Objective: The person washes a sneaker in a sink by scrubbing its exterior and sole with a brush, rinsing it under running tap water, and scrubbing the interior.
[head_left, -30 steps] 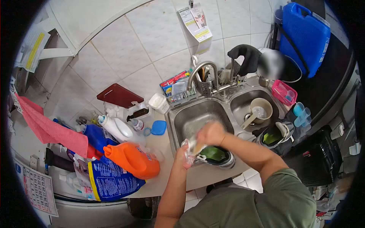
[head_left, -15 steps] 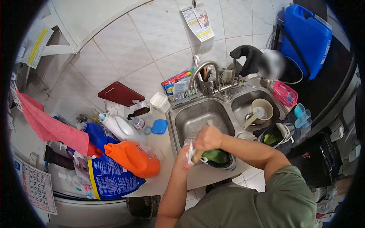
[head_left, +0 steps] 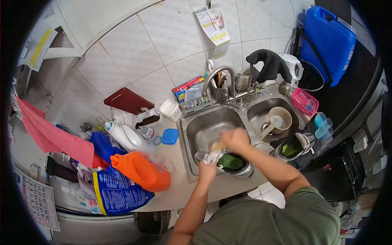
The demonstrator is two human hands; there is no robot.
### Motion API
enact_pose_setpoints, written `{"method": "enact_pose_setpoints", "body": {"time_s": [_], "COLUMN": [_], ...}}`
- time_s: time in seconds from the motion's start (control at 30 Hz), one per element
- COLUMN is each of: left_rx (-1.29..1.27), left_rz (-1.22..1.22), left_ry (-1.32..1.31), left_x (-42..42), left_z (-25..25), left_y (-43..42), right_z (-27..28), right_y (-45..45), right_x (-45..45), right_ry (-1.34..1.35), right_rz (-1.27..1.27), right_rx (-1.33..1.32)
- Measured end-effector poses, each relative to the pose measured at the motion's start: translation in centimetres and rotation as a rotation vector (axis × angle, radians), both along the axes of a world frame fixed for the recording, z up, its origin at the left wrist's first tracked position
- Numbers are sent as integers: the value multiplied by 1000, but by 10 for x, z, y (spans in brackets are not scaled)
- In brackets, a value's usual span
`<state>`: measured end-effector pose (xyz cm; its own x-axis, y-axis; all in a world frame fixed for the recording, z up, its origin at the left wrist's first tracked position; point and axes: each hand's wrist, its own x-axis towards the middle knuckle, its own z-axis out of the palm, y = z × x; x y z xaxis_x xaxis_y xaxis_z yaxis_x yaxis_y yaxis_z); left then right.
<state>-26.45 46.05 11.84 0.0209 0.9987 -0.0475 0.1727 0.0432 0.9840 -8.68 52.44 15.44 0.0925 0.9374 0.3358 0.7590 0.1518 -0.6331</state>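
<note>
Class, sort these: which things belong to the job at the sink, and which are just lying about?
Seemingly in the job:
white item in the left hand
blurred tan item, perhaps a brush, by the right hand
green-lined shoe beside the hands

Apparently just lying about:
orange jug
blue jerrycan
pink basket
dark red board

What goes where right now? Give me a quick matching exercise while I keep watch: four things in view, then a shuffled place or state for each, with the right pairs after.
Things
1. left hand
2. beige dipper
3. orange jug
4. pink basket

Places or states
A. inside the right-hand basin
B. standing on the counter, left of the sink
C. outside the right-hand basin, near its far right corner
D. gripping a white item

Pairs: 1-D; 2-A; 3-B; 4-C
</note>
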Motion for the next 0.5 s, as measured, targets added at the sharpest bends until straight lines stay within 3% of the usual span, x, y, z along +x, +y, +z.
{"method": "enact_pose_setpoints", "body": {"time_s": [0.03, 0.13, 0.17, 0.2, 0.23, 0.27, 0.3, 0.37, 0.4, 0.43, 0.5], "left_rx": [87, 386, 295, 207, 113, 399, 427, 506, 511, 512, 480], "left_rz": [-18, -83, -60, -40, -20, -135, -166, -210, -197, -156, -91], "left_ry": [102, 425, 418, 406, 390, 352, 464, 685, 623, 514, 310], "left_x": [-1, -8, -9, -6, -1, -4, -8, -14, -11, -5, 0], "left_z": [-2, -9, -11, -10, -5, 2, -8, -29, -23, -14, -5], "left_y": [4, 4, 3, 2, 0, -4, -4, 11, 10, 10, -3], "right_z": [-10, -35, -34, -35, -12, -16, -22, -43, -37, -15, 12], "right_y": [-14, 8, 18, 14, -7, -7, -4, 28, 22, 1, -23], "right_x": [-17, 3, 16, 16, 0, 0, 1, 27, 25, 7, -6], "right_ry": [-243, -208, -186, -505, -350, -355, -356, -342, -548, -211, -321], "right_rz": [260, 214, 152, 281, 388, 420, 448, 252, 278, 303, 499], "right_rx": [153, 211, 225, 458, 527, 491, 456, 290, 325, 384, 387]}}
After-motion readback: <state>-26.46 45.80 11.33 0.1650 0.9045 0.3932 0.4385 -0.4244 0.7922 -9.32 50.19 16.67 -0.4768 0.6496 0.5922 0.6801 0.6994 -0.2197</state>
